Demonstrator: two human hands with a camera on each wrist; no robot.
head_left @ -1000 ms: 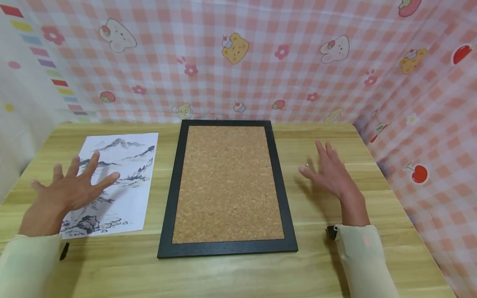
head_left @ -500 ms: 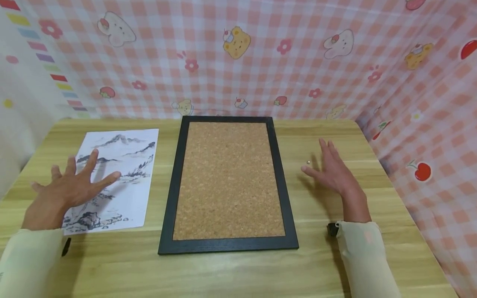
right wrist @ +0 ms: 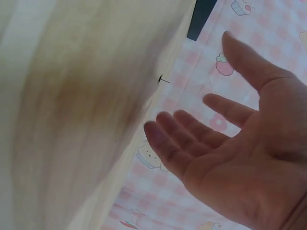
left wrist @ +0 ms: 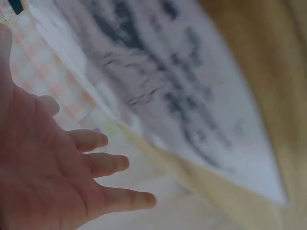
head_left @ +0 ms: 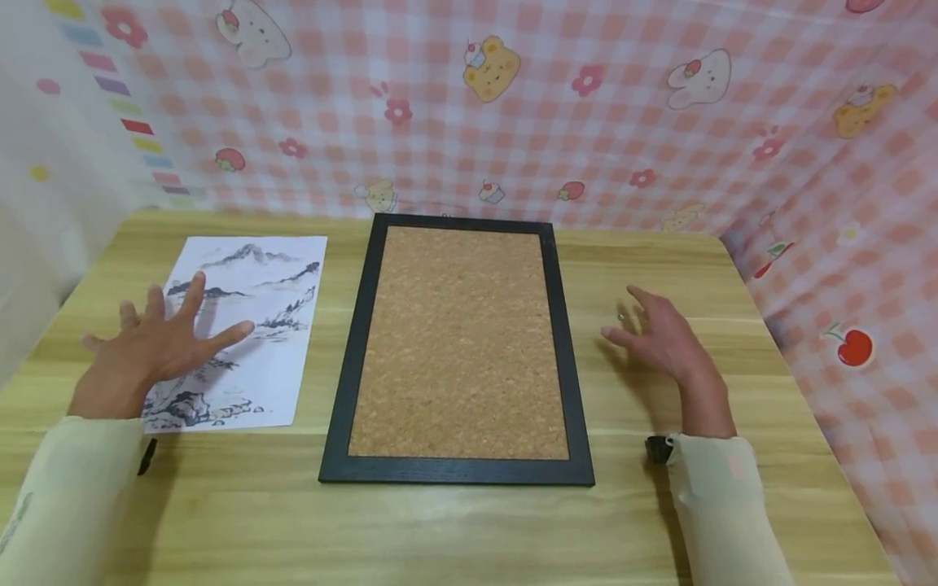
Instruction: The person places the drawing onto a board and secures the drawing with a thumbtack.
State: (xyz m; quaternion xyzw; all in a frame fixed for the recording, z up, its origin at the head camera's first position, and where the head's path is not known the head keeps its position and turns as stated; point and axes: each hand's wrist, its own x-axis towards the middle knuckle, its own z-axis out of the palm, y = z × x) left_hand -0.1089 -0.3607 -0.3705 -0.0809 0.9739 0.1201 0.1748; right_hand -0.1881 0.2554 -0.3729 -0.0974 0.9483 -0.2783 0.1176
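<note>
- At the middle of the wooden table [head_left: 454, 533], a cork board [head_left: 462, 342] lies flat inside a black frame [head_left: 458, 470], its short sides towards twelve and six o'clock.
- At nine o'clock from the board, well apart from its frame, a white paper [head_left: 267, 362] lies face up, printed with a grey and black landscape of mountains, rocks and trees.
- Over the paper's nine o'clock side, the left hand [head_left: 157, 346] is raised with its fingers straight and spread wide; they reach towards twelve and one o'clock, the thumb between two and three. Its shadow falls on the sheet below.
- At three o'clock from the board, the right hand [head_left: 665, 338] is raised above the table, relaxed, fingers slightly bent towards ten and eleven o'clock, the thumb apart at nine.
- Between nine and ten o'clock from the right hand, a small pin [head_left: 621, 317] sits on the wood; the right wrist view shows it apart from the fingertips.
- Towards six o'clock, pale sleeves [head_left: 721, 505] cover both forearms, and a small dark object [head_left: 659, 449] shows beside the right cuff.
- Beyond the table at twelve o'clock hangs a pink checked cloth [head_left: 440, 142] with bears, rabbits, flowers and strawberries.
</note>
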